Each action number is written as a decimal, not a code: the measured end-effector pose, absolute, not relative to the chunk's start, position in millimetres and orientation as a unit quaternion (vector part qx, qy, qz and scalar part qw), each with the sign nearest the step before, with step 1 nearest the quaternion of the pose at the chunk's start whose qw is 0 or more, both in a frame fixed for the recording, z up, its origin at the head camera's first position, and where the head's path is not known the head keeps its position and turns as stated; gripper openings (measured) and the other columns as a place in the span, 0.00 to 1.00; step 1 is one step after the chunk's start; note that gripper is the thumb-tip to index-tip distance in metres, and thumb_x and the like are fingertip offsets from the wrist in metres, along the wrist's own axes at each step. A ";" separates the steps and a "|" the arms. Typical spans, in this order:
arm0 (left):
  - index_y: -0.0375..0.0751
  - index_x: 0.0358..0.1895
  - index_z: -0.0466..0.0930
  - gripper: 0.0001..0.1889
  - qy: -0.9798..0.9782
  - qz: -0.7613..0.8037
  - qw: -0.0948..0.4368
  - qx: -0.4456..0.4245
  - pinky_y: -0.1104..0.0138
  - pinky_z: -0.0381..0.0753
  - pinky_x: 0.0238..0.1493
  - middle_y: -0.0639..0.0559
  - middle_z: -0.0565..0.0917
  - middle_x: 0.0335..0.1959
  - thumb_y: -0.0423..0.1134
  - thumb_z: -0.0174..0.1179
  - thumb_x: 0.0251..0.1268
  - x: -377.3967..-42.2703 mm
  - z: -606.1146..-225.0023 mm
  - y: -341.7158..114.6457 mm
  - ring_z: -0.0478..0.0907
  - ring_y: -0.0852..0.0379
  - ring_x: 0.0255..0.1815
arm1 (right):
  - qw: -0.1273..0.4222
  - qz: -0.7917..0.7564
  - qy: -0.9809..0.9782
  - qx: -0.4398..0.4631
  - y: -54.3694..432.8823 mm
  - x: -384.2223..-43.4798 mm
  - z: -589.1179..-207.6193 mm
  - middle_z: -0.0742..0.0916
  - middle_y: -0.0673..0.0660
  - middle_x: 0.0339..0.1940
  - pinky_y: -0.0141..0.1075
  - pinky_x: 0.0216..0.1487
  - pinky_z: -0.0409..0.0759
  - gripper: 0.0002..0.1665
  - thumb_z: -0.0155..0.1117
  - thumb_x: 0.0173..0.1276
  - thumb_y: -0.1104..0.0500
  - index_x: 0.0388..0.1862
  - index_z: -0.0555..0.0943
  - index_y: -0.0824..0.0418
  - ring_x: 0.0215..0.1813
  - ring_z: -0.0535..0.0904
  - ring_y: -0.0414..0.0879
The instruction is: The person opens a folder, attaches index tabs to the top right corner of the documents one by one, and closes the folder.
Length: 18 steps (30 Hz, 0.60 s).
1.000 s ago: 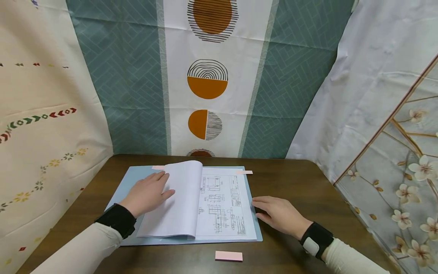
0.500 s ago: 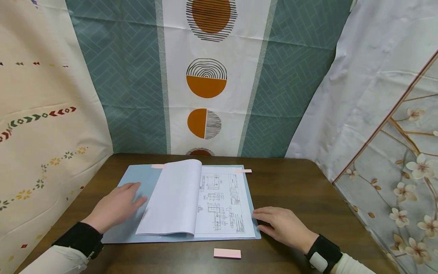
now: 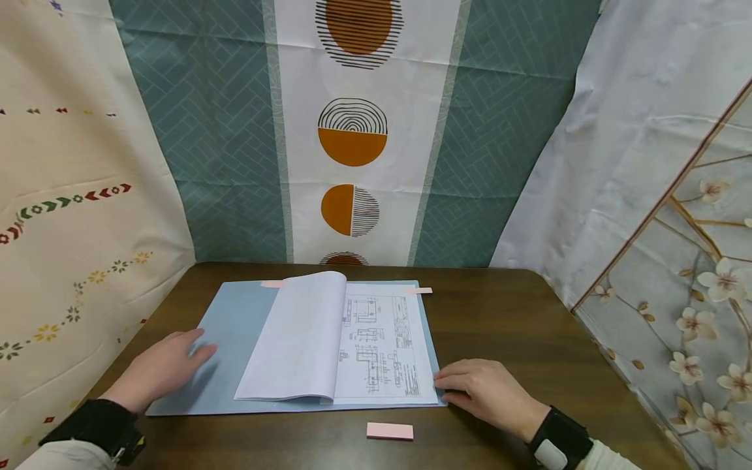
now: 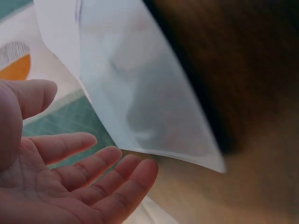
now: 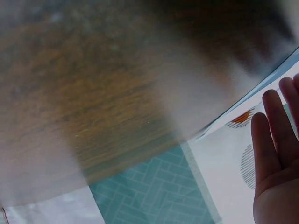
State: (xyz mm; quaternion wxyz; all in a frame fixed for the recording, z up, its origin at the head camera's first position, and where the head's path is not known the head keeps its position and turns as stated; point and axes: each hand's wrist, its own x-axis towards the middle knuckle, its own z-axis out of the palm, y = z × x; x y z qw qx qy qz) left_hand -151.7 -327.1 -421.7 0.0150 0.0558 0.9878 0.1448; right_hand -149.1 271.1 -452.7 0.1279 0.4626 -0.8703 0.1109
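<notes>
A light blue folder [image 3: 232,339] lies spread on the table with its left cover down flat. Inside it, white sheets [image 3: 296,339] are folded over to the left, their turn bulging up in the middle. On the right half shows a page of technical drawings [image 3: 382,352]. My left hand [image 3: 161,369] hangs over the left edge of the cover, thumb apart; in the left wrist view, its fingers [image 4: 100,170] are extended and hold nothing. At the folder's lower right edge, the fingertips of my right hand [image 3: 490,395] rest, loosely bent.
A pink sticky-note pad [image 3: 390,431] lies on the brown table [image 3: 487,313] in front of the folder. Pale pink tabs stick out at the top, one at the right [image 3: 418,290] and one at the left [image 3: 271,284]. Patterned cloth [image 3: 235,130] hangs behind and at both sides.
My left hand has moved left and toward me, off the folded-over sheets to the cover's left edge. The right hand stays at the right edge, slightly lower.
</notes>
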 end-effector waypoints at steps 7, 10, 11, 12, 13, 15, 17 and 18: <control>0.11 0.65 0.74 0.32 0.983 0.169 0.061 0.032 0.32 0.79 0.59 0.15 0.80 0.60 0.46 0.59 0.85 -151.7 -424.6 -340.4 0.80 0.20 0.62 | 0.108 0.117 -0.872 0.462 271.1 -145.6 -454.0 0.93 0.42 0.51 0.42 0.53 0.90 0.17 0.87 0.65 0.60 0.52 0.95 0.49 0.52 0.90 0.37; 0.12 0.67 0.72 0.33 0.978 0.188 0.084 0.010 0.31 0.79 0.59 0.14 0.79 0.61 0.47 0.59 0.86 -150.9 -421.7 -340.7 0.80 0.21 0.61 | 0.100 0.118 -0.876 0.457 270.9 -144.9 -453.4 0.93 0.42 0.50 0.42 0.53 0.90 0.16 0.86 0.65 0.59 0.51 0.96 0.48 0.52 0.90 0.37; 0.12 0.68 0.72 0.33 0.977 0.195 0.091 0.004 0.31 0.79 0.59 0.14 0.78 0.62 0.47 0.59 0.86 -150.8 -421.2 -340.6 0.79 0.21 0.61 | 0.099 0.117 -0.877 0.456 271.0 -144.8 -453.2 0.93 0.42 0.50 0.42 0.52 0.90 0.15 0.87 0.65 0.59 0.50 0.96 0.48 0.52 0.90 0.37; 0.12 0.68 0.71 0.34 0.975 0.200 0.096 -0.002 0.31 0.79 0.60 0.14 0.78 0.62 0.48 0.58 0.86 -150.7 -420.6 -340.5 0.79 0.21 0.61 | 0.097 0.117 -0.878 0.455 271.0 -144.9 -452.9 0.93 0.42 0.50 0.42 0.52 0.90 0.15 0.87 0.65 0.59 0.49 0.96 0.48 0.51 0.90 0.37; 0.11 0.69 0.71 0.34 0.973 0.206 0.100 -0.008 0.31 0.79 0.60 0.13 0.77 0.63 0.48 0.58 0.86 -150.6 -420.2 -340.6 0.79 0.20 0.61 | 0.096 0.116 -0.878 0.455 271.2 -145.0 -452.6 0.94 0.42 0.50 0.42 0.52 0.90 0.14 0.87 0.65 0.59 0.49 0.96 0.48 0.51 0.91 0.37; 0.11 0.69 0.70 0.34 0.968 0.224 0.108 -0.020 0.31 0.79 0.60 0.13 0.75 0.65 0.48 0.56 0.87 -150.7 -419.7 -341.7 0.77 0.20 0.63 | 0.095 0.113 -0.878 0.455 271.4 -145.2 -452.3 0.94 0.43 0.50 0.41 0.52 0.90 0.13 0.87 0.65 0.59 0.48 0.97 0.48 0.51 0.91 0.37; 0.11 0.70 0.69 0.34 0.963 0.243 0.111 -0.029 0.32 0.79 0.61 0.12 0.74 0.67 0.48 0.54 0.88 -152.0 -419.1 -343.5 0.76 0.19 0.63 | 0.095 0.113 -0.878 0.455 271.6 -144.9 -452.7 0.94 0.43 0.49 0.41 0.52 0.90 0.13 0.87 0.65 0.59 0.47 0.97 0.49 0.50 0.91 0.37; 0.11 0.70 0.69 0.34 0.960 0.253 0.112 -0.031 0.32 0.80 0.60 0.12 0.73 0.67 0.48 0.54 0.88 -152.8 -419.0 -344.9 0.76 0.19 0.64 | 0.096 0.111 -0.878 0.456 271.6 -144.7 -452.9 0.94 0.43 0.49 0.40 0.52 0.90 0.13 0.87 0.65 0.59 0.47 0.97 0.49 0.50 0.91 0.37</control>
